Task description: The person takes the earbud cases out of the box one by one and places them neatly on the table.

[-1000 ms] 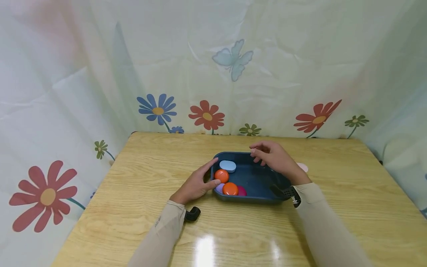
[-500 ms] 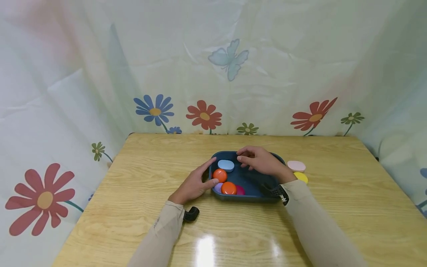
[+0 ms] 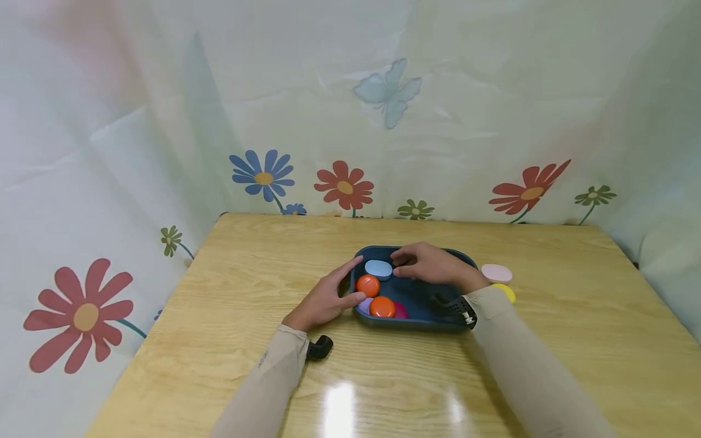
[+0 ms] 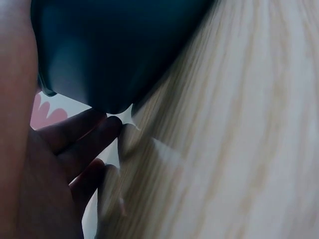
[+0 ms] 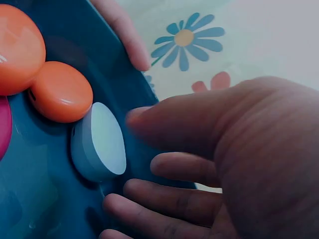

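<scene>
My left hand (image 3: 325, 298) holds the left end of a dark blue tray (image 3: 416, 325), thumb over the rim and several fingers against the outer wall in the left wrist view. Inside the tray, beside the far left corner, lies a light blue oval case (image 3: 378, 269) with a pale flat top. My right hand (image 3: 435, 264) hovers over the tray just right of this case, its fingers apart and a gap visible in the right wrist view. Two glossy orange round cases (image 5: 62, 92) lie near the left wall, with a purple piece (image 3: 364, 304) and a magenta piece (image 3: 401, 310) near them.
On the wooden table (image 3: 263, 267), right of the tray, lie a pale pink oval piece (image 3: 496, 274) and a yellow piece (image 3: 506, 293), partly behind the right sleeve. A flower-printed curtain (image 3: 438, 121) hangs behind the table.
My right hand has moved left and lower, from the tray's far rim to beside the light blue case. The yellow piece has come into sight. My left hand stays at the tray.
</scene>
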